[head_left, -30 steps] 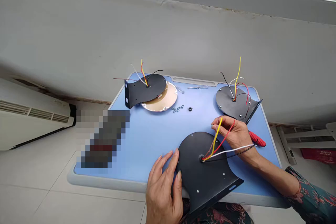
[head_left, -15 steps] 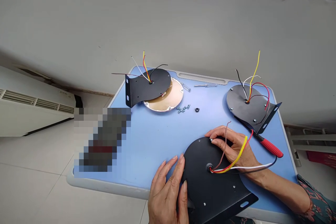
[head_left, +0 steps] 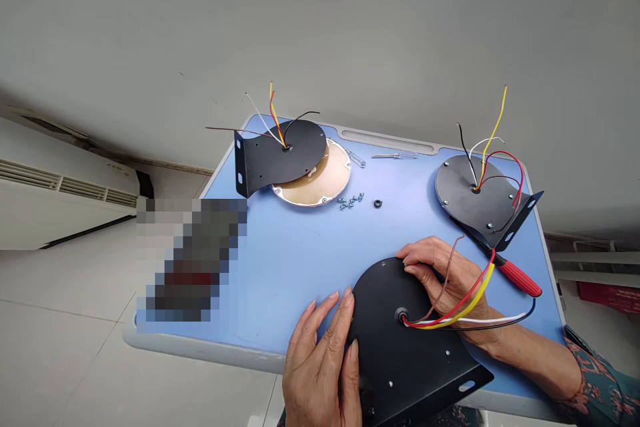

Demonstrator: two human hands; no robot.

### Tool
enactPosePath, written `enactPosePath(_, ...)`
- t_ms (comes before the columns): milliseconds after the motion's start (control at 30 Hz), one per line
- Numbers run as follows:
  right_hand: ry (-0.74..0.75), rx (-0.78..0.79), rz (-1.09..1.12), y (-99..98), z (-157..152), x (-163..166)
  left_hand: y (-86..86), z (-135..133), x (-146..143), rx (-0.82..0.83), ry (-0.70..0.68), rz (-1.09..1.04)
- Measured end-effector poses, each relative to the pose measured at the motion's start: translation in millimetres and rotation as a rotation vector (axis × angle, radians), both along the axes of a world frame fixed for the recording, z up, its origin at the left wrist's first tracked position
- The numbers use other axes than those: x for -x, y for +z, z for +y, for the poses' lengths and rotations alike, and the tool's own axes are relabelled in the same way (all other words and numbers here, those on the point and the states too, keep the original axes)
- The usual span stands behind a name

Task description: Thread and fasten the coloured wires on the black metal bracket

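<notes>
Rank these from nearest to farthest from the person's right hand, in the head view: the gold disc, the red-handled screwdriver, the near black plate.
1. Near black plate: under the right hand, whose fingertips touch it.
2. Red-handled screwdriver: just to the hand's right, not touching it.
3. Gold disc: on the far side, to the left.

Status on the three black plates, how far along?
Done, apparently: far-right plate looks closed up. In hand: near plate, wires through its hole, left hand and right hand on its rim. Left, likely: far-left plate lies askew on the gold disc; loose screws and the red screwdriver lie on the table.
</notes>
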State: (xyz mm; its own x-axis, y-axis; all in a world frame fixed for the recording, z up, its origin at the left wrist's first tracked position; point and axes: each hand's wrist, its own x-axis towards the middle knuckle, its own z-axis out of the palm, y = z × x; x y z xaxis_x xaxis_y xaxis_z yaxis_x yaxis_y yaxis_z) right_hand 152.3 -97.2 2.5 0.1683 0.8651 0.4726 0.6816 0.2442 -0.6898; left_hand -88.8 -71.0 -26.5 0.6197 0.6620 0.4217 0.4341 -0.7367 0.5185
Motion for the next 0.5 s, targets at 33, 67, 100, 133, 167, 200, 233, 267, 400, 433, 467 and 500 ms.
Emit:
enactPosePath(33,0.000,0.002,0.002,0.0,-0.1,-0.1,0.2,-0.1,0.1,0.001,0.001,0.001)
enactPosePath(67,0.001,0.004,0.004,0.0,-0.1,-0.1,0.4,-0.3,0.0,0.001,0.002,0.002)
enactPosePath(100,0.001,0.006,0.007,0.0,-0.1,-0.2,0.6,-0.6,-0.1,0.001,0.005,0.001)
enactPosePath(133,0.001,0.009,0.009,0.1,-0.1,-0.3,0.8,-0.9,-0.3,0.002,0.008,0.000)
enactPosePath(167,0.001,0.011,0.008,0.2,0.0,-0.4,1.0,-1.1,-0.6,0.001,0.010,-0.003)
enactPosePath(200,0.001,0.012,0.005,0.3,0.1,-0.5,1.2,-1.4,-1.0,-0.001,0.012,-0.009)
enactPosePath(233,0.001,0.012,0.001,0.3,0.2,-0.6,1.3,-1.5,-1.4,-0.002,0.014,-0.015)
enactPosePath(267,0.003,0.011,-0.005,0.2,0.3,-0.6,1.4,-1.6,-1.8,-0.003,0.015,-0.020)
enactPosePath(400,-0.011,-0.001,-0.073,-0.2,0.5,-0.7,1.7,-1.3,-2.2,0.005,0.014,-0.018)
enactPosePath(433,-0.018,-0.003,-0.094,-0.2,0.6,-0.7,1.8,-1.2,-1.9,0.004,0.014,-0.016)
enactPosePath(467,-0.023,-0.004,-0.113,0.0,0.6,-0.7,1.9,-1.1,-1.5,-0.001,0.016,-0.016)
enactPosePath(500,-0.026,-0.004,-0.126,0.4,0.6,-0.8,2.0,-1.1,-1.1,-0.004,0.019,-0.014)
